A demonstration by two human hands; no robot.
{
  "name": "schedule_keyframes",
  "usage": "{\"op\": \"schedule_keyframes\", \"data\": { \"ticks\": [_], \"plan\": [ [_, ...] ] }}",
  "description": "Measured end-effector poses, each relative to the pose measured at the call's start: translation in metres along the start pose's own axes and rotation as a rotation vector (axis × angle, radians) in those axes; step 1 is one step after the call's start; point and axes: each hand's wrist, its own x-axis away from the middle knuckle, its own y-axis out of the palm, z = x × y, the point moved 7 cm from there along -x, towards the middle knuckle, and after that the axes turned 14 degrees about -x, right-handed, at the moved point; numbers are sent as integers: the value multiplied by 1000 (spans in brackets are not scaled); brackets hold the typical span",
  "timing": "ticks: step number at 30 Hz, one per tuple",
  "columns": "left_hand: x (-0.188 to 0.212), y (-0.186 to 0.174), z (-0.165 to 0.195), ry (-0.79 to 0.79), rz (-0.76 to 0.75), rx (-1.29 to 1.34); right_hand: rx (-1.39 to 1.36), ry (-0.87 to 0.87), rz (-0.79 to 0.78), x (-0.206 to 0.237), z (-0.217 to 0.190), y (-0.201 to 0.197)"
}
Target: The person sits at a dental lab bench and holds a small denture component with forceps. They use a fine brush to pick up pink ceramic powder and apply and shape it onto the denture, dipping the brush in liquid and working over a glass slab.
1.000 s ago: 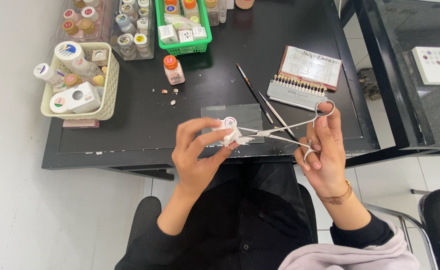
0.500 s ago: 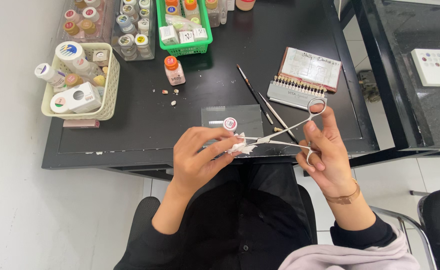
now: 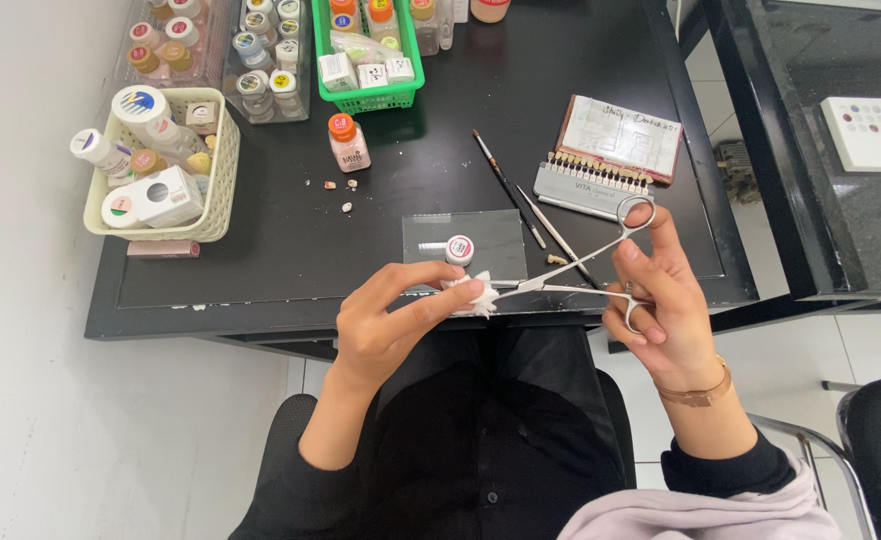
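Now lowered toward table edge (image 3: 260, 320): right hand (image 3: 665, 310) closed through forceps (image 3: 580, 265) rings, left hand (image 3: 390, 320) pinching white tissue (image 3: 470, 297) at tips, probably wiping; rings more spread than before.

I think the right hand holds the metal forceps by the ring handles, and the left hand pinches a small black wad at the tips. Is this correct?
Not quite: the wad is white, not black, as the head view shows. The right hand does hold the metal forceps by the ring handles, and the left hand pinches the wad at the tips.
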Motion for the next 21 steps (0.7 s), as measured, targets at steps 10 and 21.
{"op": "schedule_keyframes", "data": {
  "ticks": [10,21],
  "plan": [
    [0,3,5,-111,-39,59,98,-63,41,2,1,2],
    [-3,9,10,-184,-94,87,-57,-204,-164,10,-8,-19]
  ]
}}
